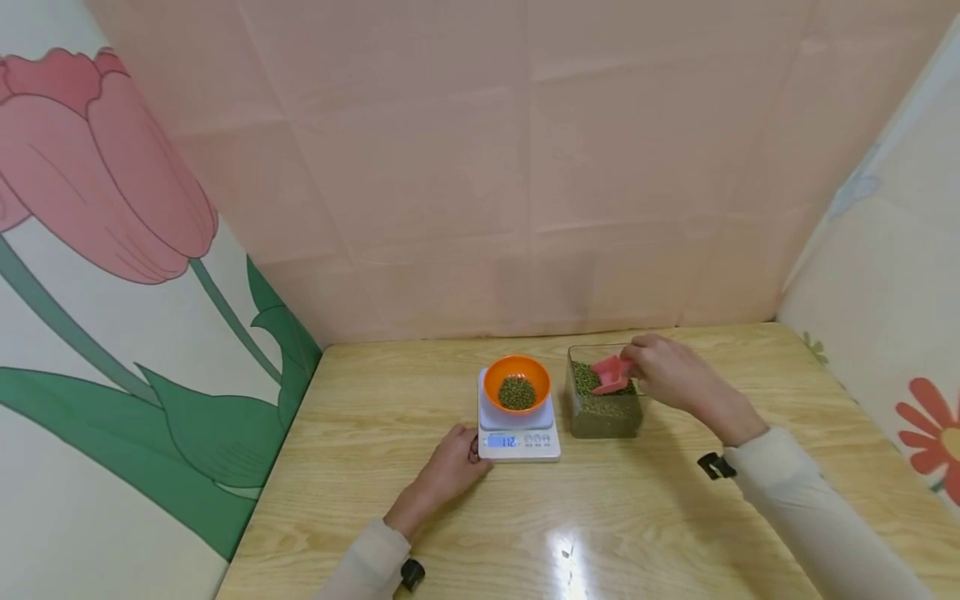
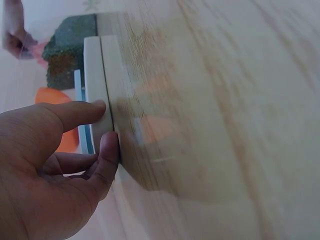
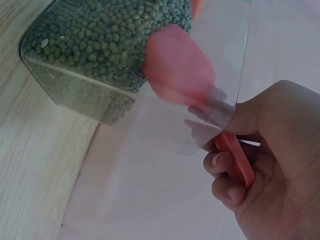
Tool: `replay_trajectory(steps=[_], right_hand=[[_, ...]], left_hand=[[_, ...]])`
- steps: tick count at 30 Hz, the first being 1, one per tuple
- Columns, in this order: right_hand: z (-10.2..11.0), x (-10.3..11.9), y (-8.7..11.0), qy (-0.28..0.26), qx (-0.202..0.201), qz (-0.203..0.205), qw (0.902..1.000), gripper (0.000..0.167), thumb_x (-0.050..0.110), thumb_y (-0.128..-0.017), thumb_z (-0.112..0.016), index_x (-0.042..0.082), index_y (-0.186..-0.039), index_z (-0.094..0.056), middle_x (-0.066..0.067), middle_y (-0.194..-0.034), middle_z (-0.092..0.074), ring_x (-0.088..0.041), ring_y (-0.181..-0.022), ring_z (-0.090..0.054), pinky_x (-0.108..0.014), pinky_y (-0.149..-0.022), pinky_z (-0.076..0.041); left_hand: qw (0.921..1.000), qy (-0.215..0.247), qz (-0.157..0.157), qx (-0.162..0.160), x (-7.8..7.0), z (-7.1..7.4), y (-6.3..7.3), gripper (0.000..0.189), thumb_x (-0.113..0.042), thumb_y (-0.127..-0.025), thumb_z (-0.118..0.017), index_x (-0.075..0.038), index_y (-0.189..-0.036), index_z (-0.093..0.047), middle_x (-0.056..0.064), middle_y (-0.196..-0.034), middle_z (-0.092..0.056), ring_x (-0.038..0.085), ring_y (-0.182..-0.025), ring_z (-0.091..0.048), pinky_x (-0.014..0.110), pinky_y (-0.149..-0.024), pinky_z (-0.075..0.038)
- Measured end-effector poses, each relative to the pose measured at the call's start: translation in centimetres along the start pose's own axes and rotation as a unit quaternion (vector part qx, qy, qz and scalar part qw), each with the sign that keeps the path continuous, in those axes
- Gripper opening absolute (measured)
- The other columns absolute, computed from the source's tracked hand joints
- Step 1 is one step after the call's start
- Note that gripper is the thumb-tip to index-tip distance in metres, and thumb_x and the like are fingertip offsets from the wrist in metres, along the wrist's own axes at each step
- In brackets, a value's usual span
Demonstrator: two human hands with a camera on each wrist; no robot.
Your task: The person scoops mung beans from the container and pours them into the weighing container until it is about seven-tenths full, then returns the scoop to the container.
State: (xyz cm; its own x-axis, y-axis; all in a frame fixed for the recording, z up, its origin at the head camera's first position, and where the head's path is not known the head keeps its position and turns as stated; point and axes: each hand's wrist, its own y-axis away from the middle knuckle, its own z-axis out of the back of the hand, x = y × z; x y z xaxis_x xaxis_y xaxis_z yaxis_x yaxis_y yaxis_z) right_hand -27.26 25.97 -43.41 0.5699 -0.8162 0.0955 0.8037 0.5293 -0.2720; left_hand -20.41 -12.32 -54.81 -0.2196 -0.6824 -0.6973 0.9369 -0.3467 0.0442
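"On the surface, right of centre in the head view, what occupies the right hand?"

"A pink scoop. Fingers and thumb curl round its handle, as the right wrist view shows. Its head lies inside the clear container, at the green beans; whether it carries any cannot be told."

"How does the scoop's long axis run?"

"Roughly sideways: handle to the right, head to the left. The orange bowl lies farther left, beyond the container's left wall, near it but apart. That leftward offset, across the wall, is judged the governing relation for the scoop."

"Where does the bowl rest, and which hand is nearer to it?"

"It stands upright on the white scale, with a small heap of beans at its bottom. The left hand is nearer, its digits drawn narrow on the scale's near left corner and clear of the bowl. The right hand lies farther off, past the container."
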Motion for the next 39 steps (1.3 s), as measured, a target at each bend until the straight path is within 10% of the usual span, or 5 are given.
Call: replay_trajectory(steps=[39], right_hand=[[-1.6, 0.8, -1.0, 0.020, -0.010, 0.032, 0.9992, 0.016, -0.008, -0.084, -0.074, 0.004, -0.093, -0.074, -0.010, -0.092, -0.072, -0.030, -0.086, -0.070, -0.047, -0.074, -0.061]], left_hand=[[0.9999, 0.010, -0.007, 0.002, -0.2, 0.1, 0.0, 0.037, -0.013, -0.099, -0.075, -0.004, -0.134, -0.069, 0.006, -0.097, -0.053, 0.015, -0.090, -0.045, 0.022, -0.068, -0.039]])
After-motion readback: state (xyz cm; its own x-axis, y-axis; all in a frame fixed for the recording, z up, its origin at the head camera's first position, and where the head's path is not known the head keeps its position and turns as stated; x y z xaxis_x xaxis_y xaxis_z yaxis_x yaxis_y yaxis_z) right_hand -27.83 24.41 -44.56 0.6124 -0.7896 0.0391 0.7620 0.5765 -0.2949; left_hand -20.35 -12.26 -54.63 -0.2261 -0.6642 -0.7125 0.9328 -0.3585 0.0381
